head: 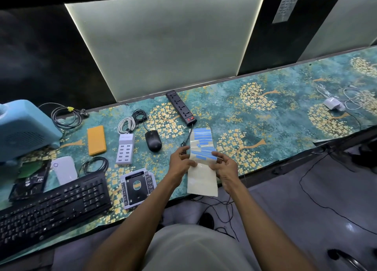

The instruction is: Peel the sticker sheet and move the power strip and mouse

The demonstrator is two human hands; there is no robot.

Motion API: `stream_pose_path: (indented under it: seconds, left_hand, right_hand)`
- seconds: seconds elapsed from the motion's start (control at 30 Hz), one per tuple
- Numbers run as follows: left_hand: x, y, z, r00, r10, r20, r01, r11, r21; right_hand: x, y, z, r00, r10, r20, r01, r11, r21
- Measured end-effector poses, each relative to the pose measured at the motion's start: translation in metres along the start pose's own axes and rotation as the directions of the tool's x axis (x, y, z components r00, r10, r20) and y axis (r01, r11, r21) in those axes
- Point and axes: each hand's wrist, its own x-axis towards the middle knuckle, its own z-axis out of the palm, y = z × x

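Both hands pinch the sheet of blue adhesive strips (203,148) above the bench (265,115) — left hand (181,158), right hand (225,167); best to peel slowly, keeping the backing taut.

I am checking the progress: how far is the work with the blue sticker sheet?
Done: the lower part of the sticker sheet is bare backing, so those strips seem used. In hand: left hand and right hand both grip the sheet above the table. Left: many blue strips remain on it.

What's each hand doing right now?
Left hand: pinches the left edge of the sticker sheet.
Right hand: grips the sheet's right edge.
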Motion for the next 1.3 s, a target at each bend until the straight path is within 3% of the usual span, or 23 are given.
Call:
stream_pose_path:
  seconds: [0.1, 0.17, 0.23, 0.3, 0.37, 0.57, 0.87, 1.17, 1.23, 1.3]
  left_hand:
    - [-0.006, -0.002, -0.001, 0.998, 0.054, 0.040, -0.057, 0.996, 0.068]
    - [-0.007, -0.004, 0.000, 0.995, 0.103, 0.017, -0.104, 0.985, 0.135]
    - [-0.007, -0.005, 0.001, 0.989, 0.145, -0.005, -0.142, 0.973, 0.181]
    - [-0.008, -0.003, 0.002, 0.983, 0.184, -0.007, -0.179, 0.963, 0.203]
    - [-0.011, 0.000, 0.004, 0.976, 0.216, 0.002, -0.210, 0.948, 0.237]
    - [-0.018, 0.006, 0.008, 0.954, 0.294, 0.059, -0.295, 0.885, 0.360]
    - [-0.021, 0.015, 0.015, 0.925, 0.333, 0.183, -0.380, 0.831, 0.406]
    - [-0.010, 0.007, 0.026, 0.911, 0.338, 0.236, -0.407, 0.824, 0.395]
    - [-0.005, 0.004, 0.033, 0.920, 0.315, 0.235, -0.384, 0.845, 0.371]
    - [0.000, -0.002, 0.043, 0.933, 0.303, 0.193, -0.354, 0.864, 0.358]
  right_hand:
    - [-0.001, 0.005, 0.000, 0.997, -0.077, -0.020, 0.074, 0.993, -0.096]
    - [-0.003, 0.008, 0.000, 0.976, -0.209, -0.059, 0.180, 0.931, -0.316]
    - [-0.008, 0.009, 0.002, 0.919, -0.387, -0.070, 0.274, 0.759, -0.590]
    - [-0.013, 0.009, 0.004, 0.846, -0.533, -0.011, 0.350, 0.572, -0.742]
    - [-0.016, 0.007, 0.008, 0.819, -0.566, 0.095, 0.429, 0.494, -0.756]
    - [-0.022, 0.001, 0.016, 0.823, -0.545, 0.161, 0.483, 0.523, -0.702]
    - [-0.031, -0.008, 0.013, 0.746, -0.600, 0.289, 0.540, 0.291, -0.790]
    - [-0.032, -0.015, 0.010, 0.759, -0.615, 0.211, 0.448, 0.260, -0.855]
    - [-0.031, -0.013, 0.004, 0.771, -0.629, 0.099, 0.402, 0.361, -0.841]
    - [-0.032, -0.014, -0.002, 0.781, -0.613, -0.115, 0.331, 0.564, -0.756]
